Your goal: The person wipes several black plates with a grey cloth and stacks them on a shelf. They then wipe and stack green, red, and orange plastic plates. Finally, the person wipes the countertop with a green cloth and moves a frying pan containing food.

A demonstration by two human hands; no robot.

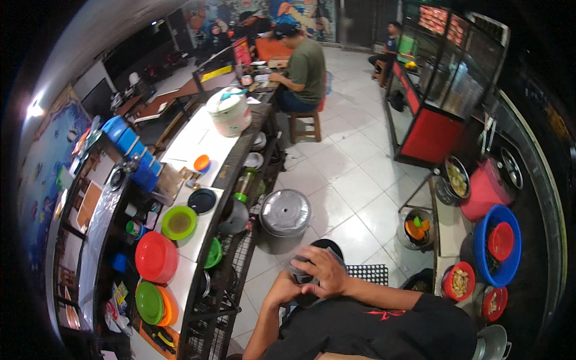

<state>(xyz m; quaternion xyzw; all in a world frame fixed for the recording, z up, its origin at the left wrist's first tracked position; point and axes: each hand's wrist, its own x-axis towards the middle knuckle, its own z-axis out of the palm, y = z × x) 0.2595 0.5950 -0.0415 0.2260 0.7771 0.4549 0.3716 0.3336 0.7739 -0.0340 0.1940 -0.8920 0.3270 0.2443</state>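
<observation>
Both my hands are close together in front of my body. My left hand (283, 289) is closed, its fingers curled at the side of a dark greyish rounded thing (303, 278) that I cannot make out. Over that thing lies my right hand (325, 270), palm down with its fingers stretched and apart; whether it presses on it is hidden. Just beyond them a black round vessel (329, 244) shows in part. A large lidded metal pot (285, 213) stands on the floor ahead.
On the left counter (201, 144) stand a red basin (156, 257), a green bowl (179, 222) and a rice container (228, 113). To the right are a blue basket (497, 273), a bowl of pale food (459, 282) and a glass-sided cart (441, 90). A person (306, 69) sits ahead.
</observation>
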